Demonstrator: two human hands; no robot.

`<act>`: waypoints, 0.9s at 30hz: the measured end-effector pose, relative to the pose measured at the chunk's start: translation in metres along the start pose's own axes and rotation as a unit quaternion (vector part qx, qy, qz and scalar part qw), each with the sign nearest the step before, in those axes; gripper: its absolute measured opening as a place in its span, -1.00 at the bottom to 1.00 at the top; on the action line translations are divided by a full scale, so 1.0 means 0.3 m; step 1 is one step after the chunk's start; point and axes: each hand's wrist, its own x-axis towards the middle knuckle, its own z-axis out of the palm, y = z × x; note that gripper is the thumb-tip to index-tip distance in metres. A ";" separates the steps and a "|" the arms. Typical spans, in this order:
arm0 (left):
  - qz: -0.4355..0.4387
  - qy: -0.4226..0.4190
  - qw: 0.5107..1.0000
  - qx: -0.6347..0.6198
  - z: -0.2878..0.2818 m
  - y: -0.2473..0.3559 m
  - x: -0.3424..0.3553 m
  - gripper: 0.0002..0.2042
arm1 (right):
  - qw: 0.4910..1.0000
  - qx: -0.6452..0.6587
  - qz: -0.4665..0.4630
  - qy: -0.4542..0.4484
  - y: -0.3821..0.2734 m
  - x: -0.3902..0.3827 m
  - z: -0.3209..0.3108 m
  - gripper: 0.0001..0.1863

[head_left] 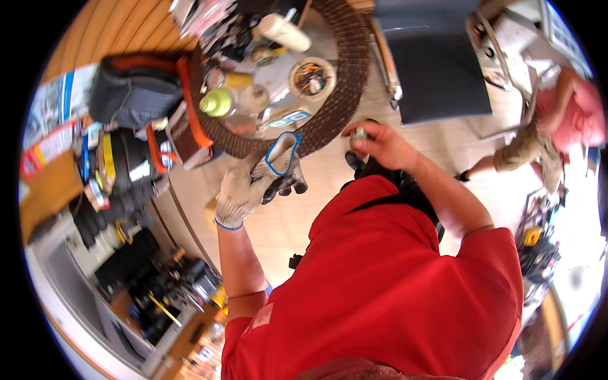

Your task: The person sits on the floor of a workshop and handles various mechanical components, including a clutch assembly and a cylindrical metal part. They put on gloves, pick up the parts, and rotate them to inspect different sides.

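My left hand (235, 190) wears a pale knit work glove with a blue-edged cuff. It is closed on a second work glove (282, 159), whose open, blue-rimmed cuff faces up and whose dark coated fingers hang down. Both are just in front of the round table's near edge. Bare, my right hand (385, 147) is out to the right of the table. Its thumb and fingers pinch a small, pale greenish piece (359, 133), too small and blurred to name.
The round table (356, 66) has a woven brown rim. On it are a round bowl of small bits (313, 79), a green-topped bottle (216, 102) and a white roll (285, 33). A black chair (440, 73) stands right. Another person (570, 114) is at far right. Shelves with tools (158, 297) are left.
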 end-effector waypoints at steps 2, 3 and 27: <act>0.046 -0.042 0.998 0.017 0.018 0.062 0.050 -0.54 | 0.998 0.030 -0.022 0.042 -0.025 -0.098 0.069 -0.76; 0.073 -0.063 0.995 0.020 0.033 0.094 0.072 -0.54 | 0.996 0.027 -0.041 0.068 -0.034 -0.136 0.092 -0.76; 0.254 -0.210 0.912 0.246 0.252 0.641 0.045 -0.55 | 0.890 -0.201 -0.194 0.359 -0.024 -0.557 0.012 -0.71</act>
